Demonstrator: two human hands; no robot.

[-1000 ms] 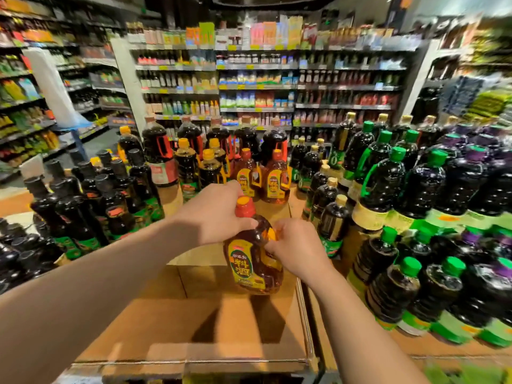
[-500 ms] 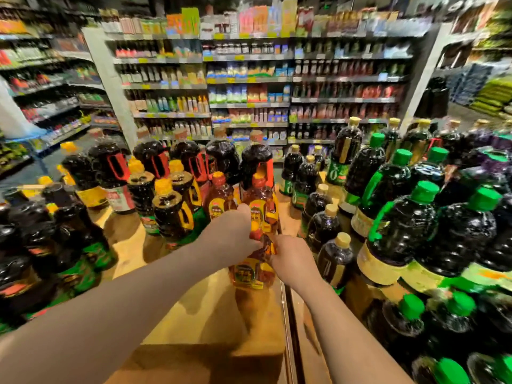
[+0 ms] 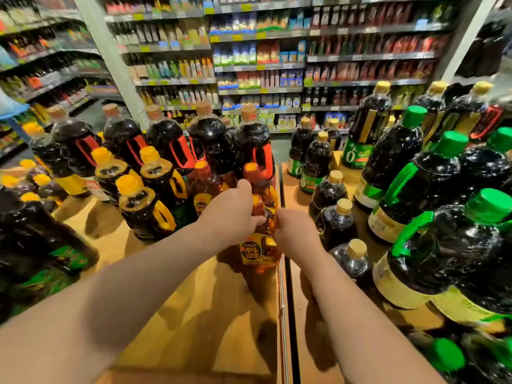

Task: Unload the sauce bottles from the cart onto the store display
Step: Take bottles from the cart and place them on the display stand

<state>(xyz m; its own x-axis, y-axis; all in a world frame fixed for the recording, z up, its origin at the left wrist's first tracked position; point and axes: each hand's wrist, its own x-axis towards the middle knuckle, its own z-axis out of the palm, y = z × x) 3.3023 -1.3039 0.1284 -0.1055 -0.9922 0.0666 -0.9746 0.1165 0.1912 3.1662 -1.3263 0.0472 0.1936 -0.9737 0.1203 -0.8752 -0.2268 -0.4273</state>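
Observation:
An amber sauce bottle point(image 3: 259, 252) with a red cap and a yellow-and-black label stands on the wooden display top point(image 3: 194, 314), right behind two more amber bottles point(image 3: 206, 187). My left hand point(image 3: 231, 213) grips its neck and shoulder from the left. My right hand point(image 3: 295, 231) holds its upper body from the right. The bottle's cap is mostly hidden by my left hand. The cart is not in view.
Dark bottles with yellow caps point(image 3: 144, 206) and red-handled jugs point(image 3: 171, 145) crowd the left and back. Green-capped jugs point(image 3: 432, 231) and small dark bottles point(image 3: 336, 223) fill the right display. A metal seam point(image 3: 283, 314) divides the two tops. Store shelves point(image 3: 260, 67) rise behind.
Both hands carried the amber bottle forward across the display and set it down close behind the other amber bottles. The view leaned in closer.

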